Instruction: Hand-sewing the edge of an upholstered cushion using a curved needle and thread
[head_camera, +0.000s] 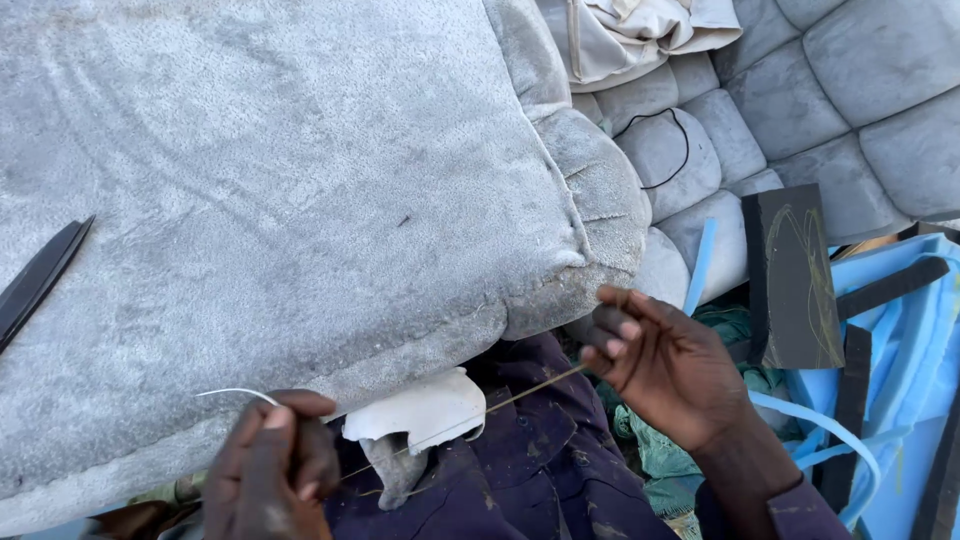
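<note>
Head view: a large grey plush cushion (280, 220) fills most of the frame, its seamed front edge facing the person; all places below are given from that cushion. Left hand (272, 470) just below the front edge, fingers closed around a curved needle (238, 394) whose bright tip arcs out to the left, close against the fabric. Right hand (665, 365) below the cushion's rounded right corner, thumb and fingertips pinched on a thin tan thread (510, 400), which runs taut and slanting back toward the left hand, passing over a loose white fabric flap (420, 410) hanging under the edge. A dark flat blade (40, 275) lies on the cushion's far left surface, apart from both hands. Right of the cushion: tufted grey upholstery (850, 100), a black foam block (792, 275), blue foam strips (900, 340). Judgement on doing it well: keep the thread drawn firm but not so hard that the plush puckers, keep it clear of the flap so it does not snag, and steer the needle along the seam line with stitches evenly placed, tip angled away from the holding fingers.
</note>
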